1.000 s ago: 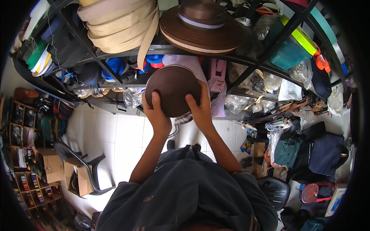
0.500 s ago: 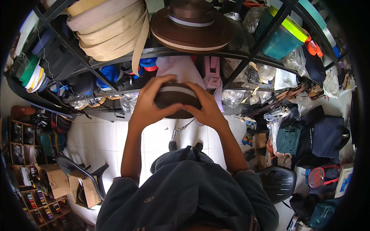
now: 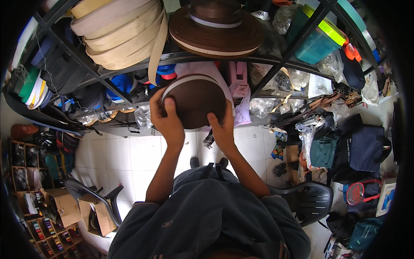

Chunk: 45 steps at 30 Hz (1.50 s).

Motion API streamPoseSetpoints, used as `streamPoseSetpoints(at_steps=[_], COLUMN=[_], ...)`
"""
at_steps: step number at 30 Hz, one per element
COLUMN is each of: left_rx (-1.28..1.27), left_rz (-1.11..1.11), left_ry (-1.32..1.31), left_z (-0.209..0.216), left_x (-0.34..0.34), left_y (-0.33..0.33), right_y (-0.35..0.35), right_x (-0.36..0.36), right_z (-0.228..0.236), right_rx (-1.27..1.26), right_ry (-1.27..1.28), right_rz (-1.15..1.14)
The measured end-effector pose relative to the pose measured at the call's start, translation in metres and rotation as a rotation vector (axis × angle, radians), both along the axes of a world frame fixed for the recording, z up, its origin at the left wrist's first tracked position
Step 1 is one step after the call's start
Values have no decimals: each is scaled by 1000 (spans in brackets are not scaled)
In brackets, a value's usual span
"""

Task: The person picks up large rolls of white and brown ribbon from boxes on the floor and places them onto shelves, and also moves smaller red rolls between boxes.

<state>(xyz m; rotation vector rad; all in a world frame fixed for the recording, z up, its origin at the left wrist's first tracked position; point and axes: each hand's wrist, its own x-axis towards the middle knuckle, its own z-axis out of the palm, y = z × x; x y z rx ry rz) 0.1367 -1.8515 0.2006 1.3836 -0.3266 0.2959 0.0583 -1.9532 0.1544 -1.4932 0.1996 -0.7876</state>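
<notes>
Between my two hands I hold a roll of brown webbing (image 3: 196,101) with a pale stripe round its outer edge. Its flat side is tilted up toward me. My left hand (image 3: 168,118) grips its left rim, thumb on the flat face and fingers behind. My right hand (image 3: 223,125) grips the right rim in the same way, thumb at the lower right of the face. The roll is in front of the shelf's lower level. Just above it, larger brown striped webbing rolls (image 3: 213,34) lie stacked on the shelf.
Beige webbing rolls (image 3: 120,36) stand at the shelf's upper left, a loose end hanging down. A teal box (image 3: 317,45) sits at upper right. Black chairs (image 3: 308,200) flank me, with cardboard boxes (image 3: 64,205) at the left. Bags (image 3: 366,151) are piled at the right.
The webbing roll has turned in my hands, so its broad flat face now shows instead of its edge. Both hands have come down and their grip has shifted to the sides.
</notes>
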Motion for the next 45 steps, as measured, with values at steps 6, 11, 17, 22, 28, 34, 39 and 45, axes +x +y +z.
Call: streamPoseSetpoints(at_steps=[6,11,17,22,28,34,39,45], left_rx=[-229,138,595,227,-154,-437,-608,-74], left_rz=[-114,-492,-631,-297,-63,-195,-329,-542], left_ry=[176,-195,-176,114,261,424,393,-87], left_z=[-36,8,42,16,-19,-33,-51,-21], left_x=[-9,23,13,1,-20,-35,-39,19], left_y=[-4,31,32,24,2,-9,-8,23], right_y=[7,-22,-16,-4,15,15,21,-8], right_x=[5,-13,-22,-18,-11,-11,-7,-15], right_z=[12,31,42,25,21,9,14,19], right_rx=[23,-247,-402,-145,-46,140,72,-255], right_ry=[-104,49,114,45,-18,49,-65,-5], right_rz=[-73,149,289,7,-146,-86,-148,-50])
